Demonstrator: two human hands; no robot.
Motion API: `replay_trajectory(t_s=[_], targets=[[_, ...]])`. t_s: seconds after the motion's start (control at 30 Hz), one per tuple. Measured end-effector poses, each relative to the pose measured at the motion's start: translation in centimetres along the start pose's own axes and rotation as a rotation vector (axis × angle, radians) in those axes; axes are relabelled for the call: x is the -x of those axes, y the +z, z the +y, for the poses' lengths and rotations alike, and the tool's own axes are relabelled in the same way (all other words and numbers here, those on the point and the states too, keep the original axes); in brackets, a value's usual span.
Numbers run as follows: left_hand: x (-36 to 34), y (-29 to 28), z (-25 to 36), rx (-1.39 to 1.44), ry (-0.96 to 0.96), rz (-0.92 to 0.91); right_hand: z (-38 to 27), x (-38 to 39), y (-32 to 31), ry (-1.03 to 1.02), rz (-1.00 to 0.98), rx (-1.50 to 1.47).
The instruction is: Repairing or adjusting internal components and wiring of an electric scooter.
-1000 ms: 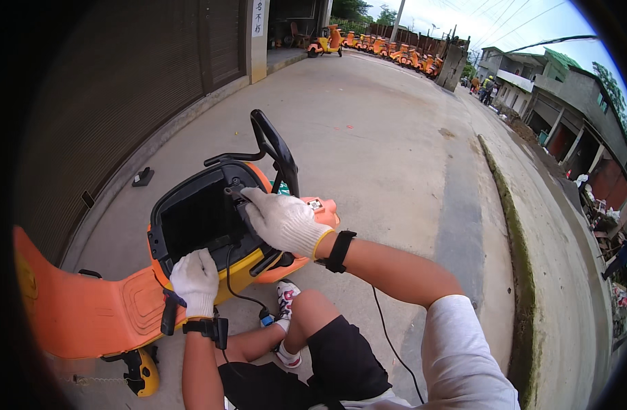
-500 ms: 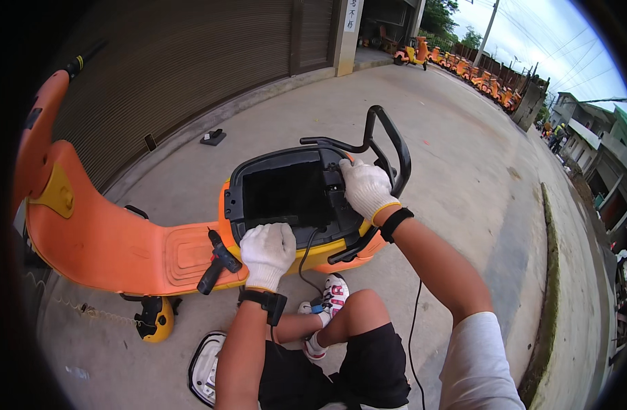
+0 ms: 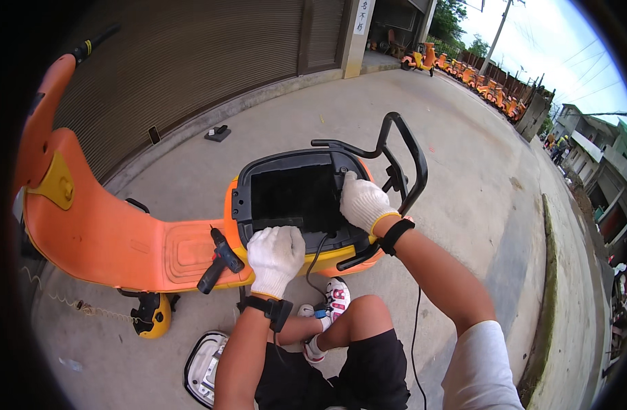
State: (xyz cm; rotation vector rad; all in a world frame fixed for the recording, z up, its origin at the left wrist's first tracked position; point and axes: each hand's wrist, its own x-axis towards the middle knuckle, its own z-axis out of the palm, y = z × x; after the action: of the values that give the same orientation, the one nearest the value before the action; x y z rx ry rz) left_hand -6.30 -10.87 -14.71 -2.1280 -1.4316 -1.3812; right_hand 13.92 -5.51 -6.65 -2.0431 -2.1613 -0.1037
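An orange and yellow scooter [image 3: 108,225] stands across in front of me, its seat off and a dark compartment with a black rim [image 3: 243,179] exposed. My left hand [image 3: 276,254], in a white knitted glove, is closed at the compartment's near rim; whatever its fingers hold is hidden. At the right side of the rim, beside a black latch-like part [image 3: 340,179], my gloved right hand [image 3: 368,203] has its fingers curled, their tips partly hidden. A black cable [image 3: 313,262] runs out over the near rim. On the footboard lies a cordless drill [image 3: 221,261].
A black tubular rack [image 3: 417,160] rises behind the compartment. Near my legs lies a seat-shaped part [image 3: 203,365], underside up. A yellow and black device [image 3: 151,316] with a coiled hose is under the footboard. Dark small items [image 3: 218,133] lie near the shutter [image 3: 190,55].
My right hand has shifted along the rim toward me, from the far corner to beside the latch-like part. My left hand stays at the near rim. The view has shifted slightly.
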Motion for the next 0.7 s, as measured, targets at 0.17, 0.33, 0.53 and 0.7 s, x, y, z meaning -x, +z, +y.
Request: replay_trajectory(t_s=[0.17, 0.33, 0.53, 0.7], targets=[[-0.8, 1.2, 1.1, 0.044, 0.066, 0.046, 1.2, -2.6, 1.1, 0.132, -0.183, -0.263], [0.3, 0.3, -0.7, -0.066, 0.037, 0.004, -5.5, -1.1, -0.4, 0.558, -0.034, -1.545], [0.2, 1.6, 0.1, -0.058, 0.037, -0.010, -5.0, -5.1, 1.7, 0.638, -0.246, -2.162], [0.6, 1.3, -0.4, -0.067, 0.018, -0.002, -6.3, -2.4, -1.9, 0.230, -0.309, -2.124]])
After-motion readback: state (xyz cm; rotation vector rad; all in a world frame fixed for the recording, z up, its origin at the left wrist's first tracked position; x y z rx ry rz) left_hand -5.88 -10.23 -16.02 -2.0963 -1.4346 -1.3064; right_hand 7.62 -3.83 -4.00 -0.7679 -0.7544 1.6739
